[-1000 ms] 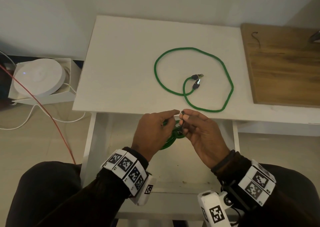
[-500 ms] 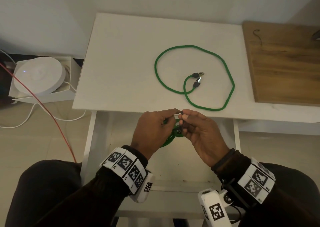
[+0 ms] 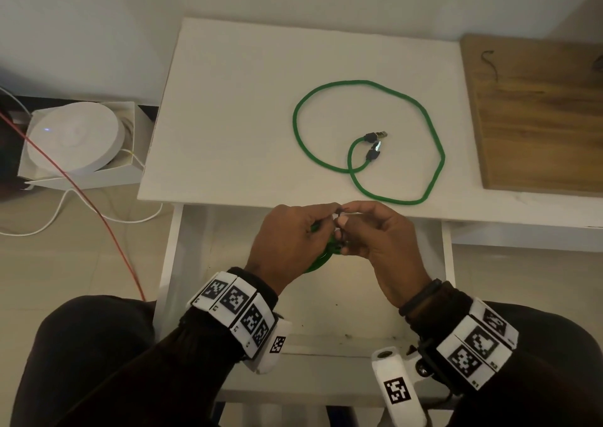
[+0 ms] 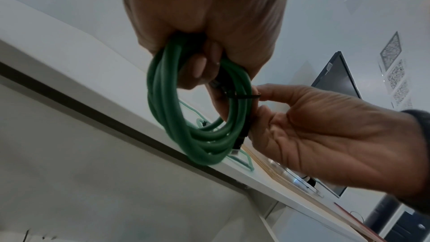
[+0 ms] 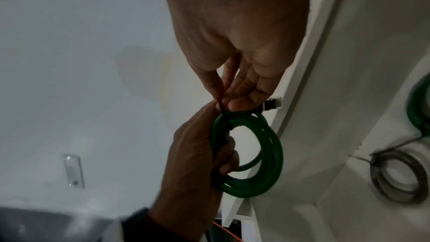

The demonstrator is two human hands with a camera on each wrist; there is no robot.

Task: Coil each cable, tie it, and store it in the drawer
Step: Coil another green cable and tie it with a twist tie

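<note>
Two hands meet over the open drawer (image 3: 182, 263) below the desk (image 3: 228, 107). Left hand (image 3: 287, 240) curls its grip round the coiled green cable (image 4: 200, 135); right hand (image 3: 385, 240) pinches the black tie (image 4: 244, 97) wrapped on that coil. Farther right, a loose green cable (image 3: 437, 146) lies on the desk.

Setting: a room in a home, likely a living area or home office. Evidence: plain white desk (image 3: 228, 100) against a painted wall, beige tiled floor (image 3: 81, 247), and a round white router-like device (image 3: 73, 139) sitting in its open box on the floor with white and red leads trailing past. Also noted: a dark flat screen (image 4: 335, 87) and decorative diamond-shaped wall tiles (image 4: 393, 58) in the left wrist view.
</note>
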